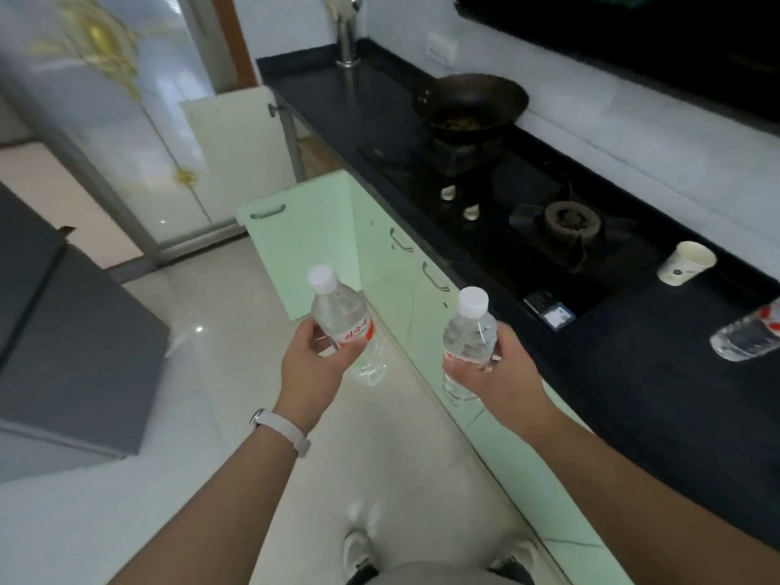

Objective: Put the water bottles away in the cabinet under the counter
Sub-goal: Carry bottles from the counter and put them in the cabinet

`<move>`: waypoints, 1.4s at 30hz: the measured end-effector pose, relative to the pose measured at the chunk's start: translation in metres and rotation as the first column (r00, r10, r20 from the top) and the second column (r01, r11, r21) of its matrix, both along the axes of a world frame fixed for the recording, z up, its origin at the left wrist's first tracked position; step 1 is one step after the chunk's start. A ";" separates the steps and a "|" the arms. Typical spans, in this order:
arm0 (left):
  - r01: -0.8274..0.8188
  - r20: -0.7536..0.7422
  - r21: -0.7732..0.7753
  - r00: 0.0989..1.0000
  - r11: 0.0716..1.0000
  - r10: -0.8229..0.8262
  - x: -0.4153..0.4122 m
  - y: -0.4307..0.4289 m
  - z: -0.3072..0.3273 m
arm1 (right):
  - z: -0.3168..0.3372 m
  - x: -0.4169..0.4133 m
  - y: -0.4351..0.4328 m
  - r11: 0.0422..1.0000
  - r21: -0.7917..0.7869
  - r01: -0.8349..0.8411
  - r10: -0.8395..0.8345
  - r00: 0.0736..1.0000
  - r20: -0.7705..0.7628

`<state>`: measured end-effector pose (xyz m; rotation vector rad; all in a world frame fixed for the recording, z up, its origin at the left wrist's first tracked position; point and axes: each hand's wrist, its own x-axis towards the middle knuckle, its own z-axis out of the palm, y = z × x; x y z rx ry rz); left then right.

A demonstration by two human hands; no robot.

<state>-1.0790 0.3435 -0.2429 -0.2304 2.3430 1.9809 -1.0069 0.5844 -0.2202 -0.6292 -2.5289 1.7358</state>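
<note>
My left hand grips a clear water bottle with a white cap and red label, held upright over the floor. A second, like bottle is upright in my right hand, close to the counter's front edge. A third water bottle lies on its side on the black counter at the far right. Under the counter run pale green cabinets; one green door stands open ahead of my hands, and the inside is hidden from here.
The black counter carries a gas hob with a wok, a bare burner, a paper cup and a small dark box. A white cabinet door farther back is open too. A grey unit stands at left on the glossy floor.
</note>
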 end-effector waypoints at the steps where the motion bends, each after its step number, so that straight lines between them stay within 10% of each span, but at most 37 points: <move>1: -0.016 -0.007 0.002 1.000 1.000 0.016 -0.001 -0.018 0.002 | 0.003 -0.006 -0.017 1.000 -0.003 -0.020 0.020 1.000 -0.012; 20: -0.346 -0.079 0.017 0.935 0.938 0.346 -0.042 -0.201 0.024 | 0.041 -0.138 -0.195 0.927 -0.056 -0.370 0.360 0.922 -0.143; 42: -0.437 -0.076 -0.038 0.898 0.899 0.434 -0.312 -0.219 0.052 | 0.020 -0.453 -0.222 0.876 -0.093 -0.473 0.456 0.875 -0.164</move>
